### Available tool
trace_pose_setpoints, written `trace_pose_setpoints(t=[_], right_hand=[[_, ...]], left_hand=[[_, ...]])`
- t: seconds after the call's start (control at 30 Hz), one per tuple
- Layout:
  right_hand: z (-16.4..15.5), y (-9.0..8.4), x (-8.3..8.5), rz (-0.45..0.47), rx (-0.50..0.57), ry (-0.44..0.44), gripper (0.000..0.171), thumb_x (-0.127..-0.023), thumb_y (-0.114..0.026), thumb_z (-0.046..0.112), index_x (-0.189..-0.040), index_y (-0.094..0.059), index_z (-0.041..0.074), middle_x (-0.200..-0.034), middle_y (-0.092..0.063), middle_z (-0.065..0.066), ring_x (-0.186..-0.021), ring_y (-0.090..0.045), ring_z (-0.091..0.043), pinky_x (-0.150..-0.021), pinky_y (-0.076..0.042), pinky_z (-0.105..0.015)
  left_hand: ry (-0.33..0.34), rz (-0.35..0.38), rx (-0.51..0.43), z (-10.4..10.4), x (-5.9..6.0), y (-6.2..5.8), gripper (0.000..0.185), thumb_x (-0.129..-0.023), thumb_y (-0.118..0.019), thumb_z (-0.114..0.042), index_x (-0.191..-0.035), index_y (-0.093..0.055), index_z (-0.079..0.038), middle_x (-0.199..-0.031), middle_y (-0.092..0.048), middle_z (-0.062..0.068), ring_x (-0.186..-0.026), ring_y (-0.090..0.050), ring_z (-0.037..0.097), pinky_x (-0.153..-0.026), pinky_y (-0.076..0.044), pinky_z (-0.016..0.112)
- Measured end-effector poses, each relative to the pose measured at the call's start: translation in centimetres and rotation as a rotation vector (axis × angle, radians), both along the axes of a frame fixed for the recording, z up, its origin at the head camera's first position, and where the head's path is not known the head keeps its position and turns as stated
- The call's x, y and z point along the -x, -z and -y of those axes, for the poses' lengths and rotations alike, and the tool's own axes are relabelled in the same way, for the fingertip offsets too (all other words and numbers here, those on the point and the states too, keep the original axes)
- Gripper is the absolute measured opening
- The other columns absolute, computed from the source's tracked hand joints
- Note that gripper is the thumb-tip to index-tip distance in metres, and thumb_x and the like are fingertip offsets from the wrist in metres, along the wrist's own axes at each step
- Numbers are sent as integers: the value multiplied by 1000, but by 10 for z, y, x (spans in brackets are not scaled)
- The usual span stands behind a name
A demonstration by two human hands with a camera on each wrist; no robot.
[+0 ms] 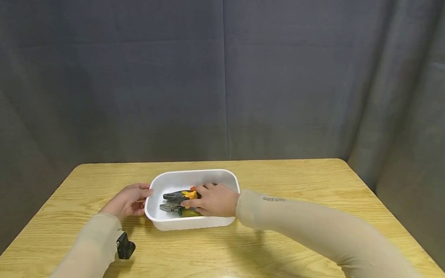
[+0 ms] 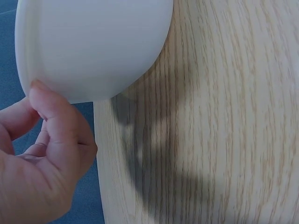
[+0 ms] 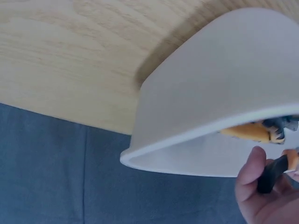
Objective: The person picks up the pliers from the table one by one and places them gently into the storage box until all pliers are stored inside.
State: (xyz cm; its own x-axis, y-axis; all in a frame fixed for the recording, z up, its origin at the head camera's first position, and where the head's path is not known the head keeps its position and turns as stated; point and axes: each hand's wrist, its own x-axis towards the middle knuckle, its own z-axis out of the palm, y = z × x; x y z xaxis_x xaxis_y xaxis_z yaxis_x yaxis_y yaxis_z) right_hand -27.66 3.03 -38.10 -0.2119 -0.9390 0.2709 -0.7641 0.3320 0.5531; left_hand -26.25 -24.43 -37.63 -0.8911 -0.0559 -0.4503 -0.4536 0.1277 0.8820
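Observation:
A white plastic bin (image 1: pixel 189 225) with rounded corners stands on the table. My left hand (image 1: pixel 130 200) pinches its left rim; in the left wrist view the thumb and forefinger meet at the bin's edge. My right hand (image 1: pixel 217 200) reaches inside from the right, its fingers curled round a black-and-orange handle (image 3: pixel 274 173) of pliers. Dark plier jaws (image 1: pixel 172 196) point left from under that hand. Below them lie a second pair of pliers (image 1: pixel 169 207) with greyer jaws and a yellow-green handle (image 1: pixel 189 213). My palm hides the rear ends of the handles.
The bin rests on a light wood-grain table (image 1: pixel 295 183) with rounded far corners. Dark grey curtains (image 1: pixel 172 91) hang behind and at both sides. A small black device (image 1: pixel 125 246) is strapped at my left wrist.

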Motion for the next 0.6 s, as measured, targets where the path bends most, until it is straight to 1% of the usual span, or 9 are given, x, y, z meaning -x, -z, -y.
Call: trace_pose_setpoints(t=[0.1,0.17,0.23,0.3,0.37,0.4,0.53,0.6], right_hand=[[3,2,4,20,-34,0,31,-98,-56,35,-128,-60,41,-108,-61,-2,-68,-56,-14,-53,-46,-23],[4,3,6,65,-84,11,33,-99,-54,37,-132,-58,42,-111,-59,-2,-71,-56,-14,-56,-47,-24],[6,2,9,151,-150,34,37,-100,-53,38,-136,-54,42,-118,-57,-2,-80,-56,-15,-62,-49,-24],[9,1,11,253,-213,60,40,-101,-53,37,-140,-50,42,-125,-55,-2,-93,-55,-16,-73,-50,-26],[11,0,14,360,-261,94,44,-100,-55,34,-142,-47,41,-131,-53,-1,-104,-53,-17,-84,-47,-27],[12,0,16,399,-281,111,46,-99,-56,33,-143,-45,41,-133,-52,-1,-109,-51,-17,-89,-45,-27],[13,-2,21,532,-307,150,50,-98,-60,29,-144,-45,39,-138,-49,-1,-118,-48,-19,-97,-40,-27],[11,-6,23,566,-296,155,49,-97,-61,31,-144,-47,35,-137,-50,-2,-119,-48,-18,-99,-39,-27]], left_hand=[[-1,3,2,1,0,1,42,-102,-50,-11,-140,-37,1,-85,-51,8,-62,-48,12,-53,-48,20],[3,1,-4,2,0,3,42,-102,-49,-10,-140,-36,2,-84,-51,7,-61,-48,12,-52,-48,19],[9,-4,-16,3,-1,4,42,-102,-49,-10,-140,-35,2,-82,-50,6,-60,-48,11,-52,-48,19],[9,-12,-21,4,-1,5,42,-102,-49,-10,-139,-35,3,-80,-51,6,-60,-48,11,-51,-47,19],[13,-17,-15,6,-1,5,42,-102,-48,-10,-139,-35,3,-80,-51,5,-60,-47,11,-51,-47,18],[10,-18,-8,6,0,5,42,-102,-49,-10,-140,-35,3,-80,-51,5,-61,-48,11,-52,-47,19],[-5,-13,6,6,1,6,43,-102,-50,-11,-140,-36,2,-84,-52,6,-63,-48,13,-53,-48,20],[-12,-12,10,6,1,6,43,-102,-50,-12,-140,-37,2,-85,-52,6,-63,-48,13,-53,-48,20]])
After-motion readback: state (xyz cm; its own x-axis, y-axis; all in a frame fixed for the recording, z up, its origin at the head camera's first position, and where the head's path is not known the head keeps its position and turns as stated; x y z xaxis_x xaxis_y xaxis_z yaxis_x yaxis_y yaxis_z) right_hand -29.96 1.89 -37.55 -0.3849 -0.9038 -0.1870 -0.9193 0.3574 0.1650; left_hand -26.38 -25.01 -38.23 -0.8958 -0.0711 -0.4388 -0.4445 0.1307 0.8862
